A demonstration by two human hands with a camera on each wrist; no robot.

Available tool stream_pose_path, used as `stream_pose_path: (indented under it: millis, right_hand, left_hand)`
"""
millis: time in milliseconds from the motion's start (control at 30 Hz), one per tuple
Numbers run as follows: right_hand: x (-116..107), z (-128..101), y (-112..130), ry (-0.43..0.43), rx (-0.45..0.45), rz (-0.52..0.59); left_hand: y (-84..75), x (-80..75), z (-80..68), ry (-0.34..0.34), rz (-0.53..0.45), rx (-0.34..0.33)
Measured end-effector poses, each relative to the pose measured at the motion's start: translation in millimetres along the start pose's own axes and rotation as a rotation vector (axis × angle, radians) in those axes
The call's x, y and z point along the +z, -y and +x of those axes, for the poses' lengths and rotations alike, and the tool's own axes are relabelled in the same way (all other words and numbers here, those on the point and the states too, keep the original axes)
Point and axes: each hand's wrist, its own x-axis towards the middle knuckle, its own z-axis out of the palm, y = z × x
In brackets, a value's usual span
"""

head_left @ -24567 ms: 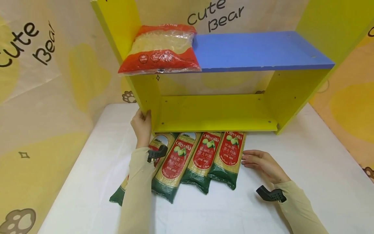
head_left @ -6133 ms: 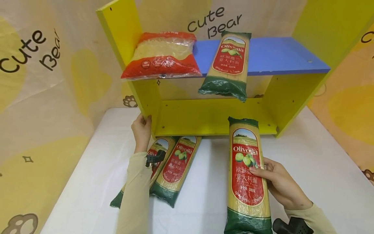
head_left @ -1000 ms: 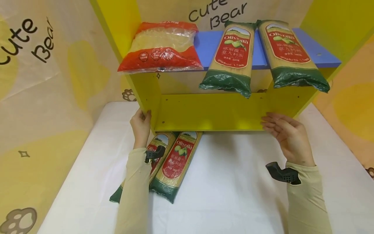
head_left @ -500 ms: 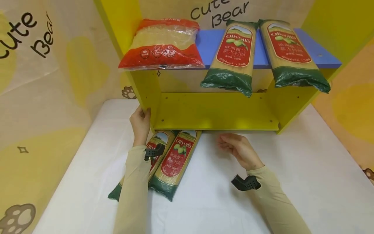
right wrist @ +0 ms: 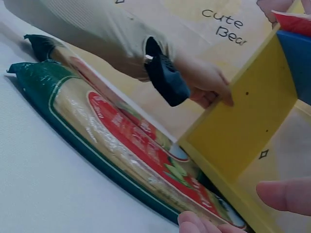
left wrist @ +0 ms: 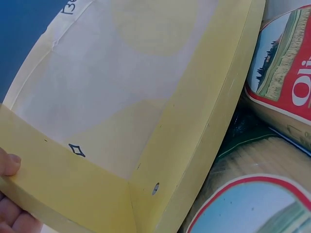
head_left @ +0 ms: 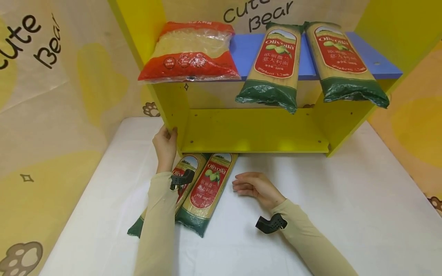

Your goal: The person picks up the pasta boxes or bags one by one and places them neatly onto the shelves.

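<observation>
My left hand [head_left: 165, 147] grips the front edge of the yellow shelf unit's left side panel [head_left: 172, 111]; the left wrist view shows the thumb inside and curled fingers outside. Nothing is in my right hand [head_left: 259, 188], held over the white table with fingers loosely bent, just right of a spaghetti pack [head_left: 208, 191]. Beside that pack lies another spaghetti pack [right wrist: 116, 104], partly covered by my left forearm in the head view. The top ends of both reach the shelf unit's bottom board. On the blue shelf [head_left: 239, 53] rest two more spaghetti packs [head_left: 276, 57], their green ends overhanging.
A red bag of pasta [head_left: 193, 50] sits at the blue shelf's left end. Below it is the yellow bottom board [head_left: 255, 130]. White cloth covers the table [head_left: 362, 199], and a printed curtain [head_left: 62, 115] hangs behind.
Two spaghetti packs have gone from the table onto the blue shelf. During the last second my right hand has moved down and left from the unit's right side. My left hand stays put.
</observation>
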Motion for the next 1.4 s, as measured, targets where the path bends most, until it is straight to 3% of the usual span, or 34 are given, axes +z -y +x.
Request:
stream_pose_path:
  millis: [467, 800, 1167, 1400]
  right_hand:
    - [16.9, 11.4, -15.2, 0.005, 0.022, -0.060]
    - [27.4, 15.7, -17.1, -0.031, -0.011, -0.048]
    - [41.4, 22.3, -13.8, -0.021, 0.013, -0.016]
    - [55.0, 27.1, -17.0, -0.118, 0.034, 0.044]
  left_hand:
    - [2.0, 1.0, -1.2, -0.005, -0.017, 0.003]
    - [-2.3, 1.4, -0.6, -0.026, 0.027, 0.035]
    - [0.9, 1.7, 0.6, -0.027, 0.018, 0.019]
    - [-1.3, 1.7, 0.6, -0.024, 0.021, 0.013]
